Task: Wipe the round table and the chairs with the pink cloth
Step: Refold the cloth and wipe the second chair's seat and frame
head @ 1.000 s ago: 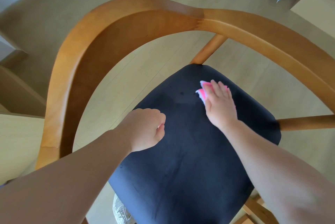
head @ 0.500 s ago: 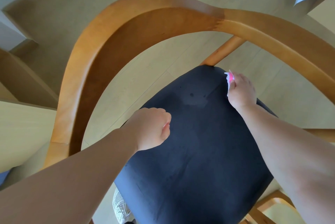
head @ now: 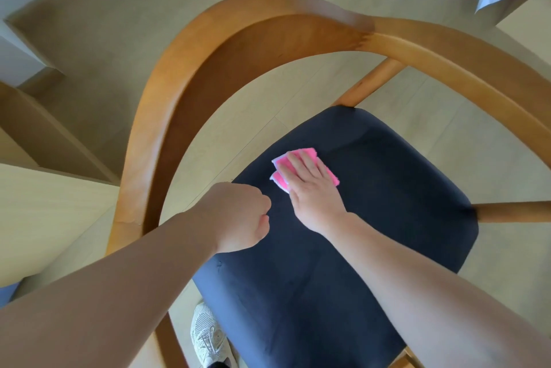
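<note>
Overhead, right hand (head: 314, 188) flat on pink cloth (head: 301, 166); left hand (head: 238, 215) fisted, seemingly empty, beside backrest (head: 185, 93).

The left forearm is seen entering from the lower left of the frame and is extended toward the centre. The left hand (head: 238, 217) is held as a loose fist just left of centre, with its fingers curled inward and nothing seen within them; its back is turned upward. The right forearm is seen entering from the lower right and is angled up toward the middle of the frame. The right hand (head: 313, 188) is laid flat, palm down, with its fingers (head: 301, 163) held straight, close together and directed toward the upper left. The two hands are placed near each other without touching.
</note>
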`<state>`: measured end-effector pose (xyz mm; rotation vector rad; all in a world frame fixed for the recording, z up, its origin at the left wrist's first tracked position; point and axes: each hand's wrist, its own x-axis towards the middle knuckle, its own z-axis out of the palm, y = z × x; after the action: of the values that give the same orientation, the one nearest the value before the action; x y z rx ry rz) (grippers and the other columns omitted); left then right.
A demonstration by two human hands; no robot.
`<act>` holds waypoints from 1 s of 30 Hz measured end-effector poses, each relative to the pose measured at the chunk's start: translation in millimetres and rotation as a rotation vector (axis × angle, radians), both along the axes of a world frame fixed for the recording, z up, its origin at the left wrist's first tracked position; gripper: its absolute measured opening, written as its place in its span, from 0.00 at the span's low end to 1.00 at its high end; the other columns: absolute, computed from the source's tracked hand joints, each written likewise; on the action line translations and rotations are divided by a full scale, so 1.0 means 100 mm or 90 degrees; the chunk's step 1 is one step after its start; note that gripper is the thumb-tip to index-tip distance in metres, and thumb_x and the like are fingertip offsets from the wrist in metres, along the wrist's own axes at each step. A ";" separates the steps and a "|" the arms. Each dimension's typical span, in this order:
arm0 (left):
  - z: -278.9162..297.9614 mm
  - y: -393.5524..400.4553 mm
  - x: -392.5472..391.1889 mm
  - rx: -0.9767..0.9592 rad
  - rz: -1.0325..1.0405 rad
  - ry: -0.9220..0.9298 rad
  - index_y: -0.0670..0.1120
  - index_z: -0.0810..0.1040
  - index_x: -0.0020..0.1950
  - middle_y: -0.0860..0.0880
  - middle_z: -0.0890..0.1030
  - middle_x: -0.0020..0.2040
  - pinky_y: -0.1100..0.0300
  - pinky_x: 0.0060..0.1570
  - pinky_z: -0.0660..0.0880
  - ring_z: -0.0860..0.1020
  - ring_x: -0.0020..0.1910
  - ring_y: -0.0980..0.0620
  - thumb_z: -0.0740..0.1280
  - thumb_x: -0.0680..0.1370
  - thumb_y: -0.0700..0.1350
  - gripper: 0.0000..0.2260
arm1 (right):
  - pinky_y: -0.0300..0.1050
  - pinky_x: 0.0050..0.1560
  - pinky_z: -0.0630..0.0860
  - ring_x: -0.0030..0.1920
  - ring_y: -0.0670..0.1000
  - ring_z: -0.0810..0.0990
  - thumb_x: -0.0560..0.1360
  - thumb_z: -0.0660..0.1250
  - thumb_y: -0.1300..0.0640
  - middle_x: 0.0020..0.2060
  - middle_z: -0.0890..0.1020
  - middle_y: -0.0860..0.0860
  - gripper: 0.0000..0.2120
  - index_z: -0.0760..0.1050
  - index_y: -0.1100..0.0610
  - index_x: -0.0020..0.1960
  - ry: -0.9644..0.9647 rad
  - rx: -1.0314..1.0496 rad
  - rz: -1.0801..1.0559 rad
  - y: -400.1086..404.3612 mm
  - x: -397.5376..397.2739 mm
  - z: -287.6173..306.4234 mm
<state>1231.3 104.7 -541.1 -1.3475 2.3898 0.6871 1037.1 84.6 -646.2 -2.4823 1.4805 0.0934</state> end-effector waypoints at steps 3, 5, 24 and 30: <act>0.03 0.01 0.03 -0.001 -0.007 -0.008 0.51 0.60 0.33 0.51 0.68 0.32 0.61 0.35 0.66 0.67 0.30 0.54 0.53 0.80 0.50 0.15 | 0.53 0.75 0.54 0.72 0.56 0.60 0.77 0.54 0.57 0.70 0.66 0.52 0.24 0.63 0.55 0.72 0.004 -0.011 0.025 -0.01 0.02 0.02; 0.05 0.01 0.04 0.002 -0.003 -0.008 0.51 0.61 0.33 0.51 0.67 0.32 0.60 0.35 0.67 0.67 0.30 0.54 0.53 0.80 0.50 0.15 | 0.54 0.75 0.53 0.73 0.57 0.60 0.78 0.52 0.56 0.71 0.66 0.54 0.24 0.63 0.56 0.73 0.018 -0.018 0.064 -0.06 -0.05 0.02; 0.02 -0.02 0.15 0.013 0.075 0.013 0.50 0.70 0.39 0.52 0.73 0.35 0.57 0.44 0.76 0.75 0.38 0.53 0.55 0.80 0.49 0.11 | 0.52 0.69 0.62 0.66 0.56 0.67 0.81 0.48 0.53 0.66 0.72 0.50 0.21 0.64 0.51 0.73 -0.050 -0.031 -0.195 -1.18 -0.81 -0.08; 0.01 0.00 0.15 0.069 0.118 -0.031 0.50 0.66 0.32 0.51 0.70 0.30 0.64 0.30 0.66 0.71 0.30 0.53 0.58 0.77 0.47 0.13 | 0.53 0.71 0.60 0.68 0.56 0.63 0.77 0.55 0.58 0.66 0.71 0.51 0.23 0.64 0.51 0.72 -0.003 -0.023 -0.153 -0.92 -0.36 0.00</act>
<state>1246.4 105.0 -539.9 -1.5332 2.1756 0.8113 1001.1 -7.7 -646.2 -2.3083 1.7790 0.0170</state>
